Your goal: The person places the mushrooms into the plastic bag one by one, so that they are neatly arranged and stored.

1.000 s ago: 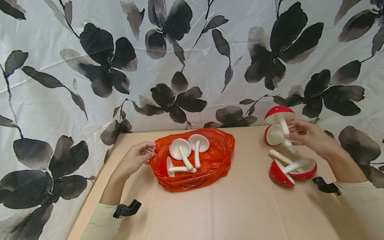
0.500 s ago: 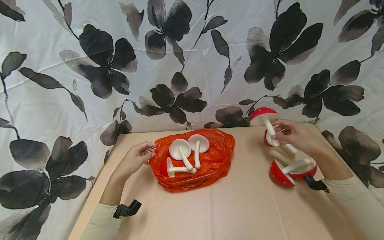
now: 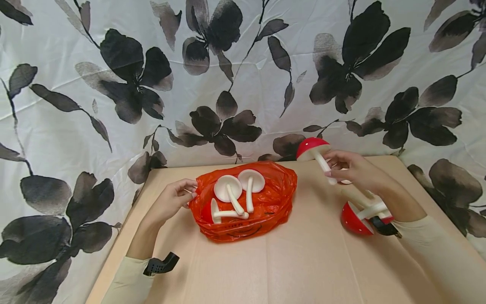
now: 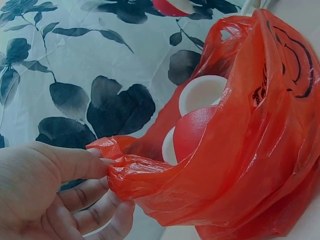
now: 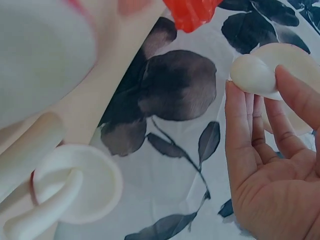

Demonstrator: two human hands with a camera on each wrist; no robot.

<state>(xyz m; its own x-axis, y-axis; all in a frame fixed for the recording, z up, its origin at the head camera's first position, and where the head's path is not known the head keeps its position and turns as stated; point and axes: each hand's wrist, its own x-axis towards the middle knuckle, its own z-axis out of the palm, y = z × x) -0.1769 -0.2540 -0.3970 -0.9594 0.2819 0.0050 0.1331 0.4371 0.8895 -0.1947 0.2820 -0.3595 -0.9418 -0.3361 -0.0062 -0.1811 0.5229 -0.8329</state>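
The left hand (image 3: 176, 196) pinches the near-side edge of a plastic bag between thumb and fingers, at the bag's left end. The right hand (image 3: 353, 171) grips a raised mushroom (image 3: 313, 148) by its stem, thumb on one side and fingers on the other; the right wrist view shows the rounded stem end between them.

Behind everything hangs a white cloth (image 3: 292, 17) printed with dark grey and black flowers and leaves. In front of it is the pale wooden bench (image 3: 303, 270). Cream sleeves (image 3: 127, 280) cover both forearms.

The red plastic bag (image 3: 275, 215) lies on the bench left of centre, its mouth spread; the left wrist view shows a smile printed on it in black. Inside lie three mushrooms (image 3: 228, 191), pale undersides showing; the lowest has its stem pointing right.

The raised mushroom, with its white-dotted red cap, is off the bench near the far edge, to the right of the bag and apart from it. Below the right forearm, more loose mushrooms (image 3: 356, 219) lie on the bench, partly hidden by the arm, so I cannot count them from the head view. Smallest are the black wrist straps (image 3: 161, 265), one on each arm.
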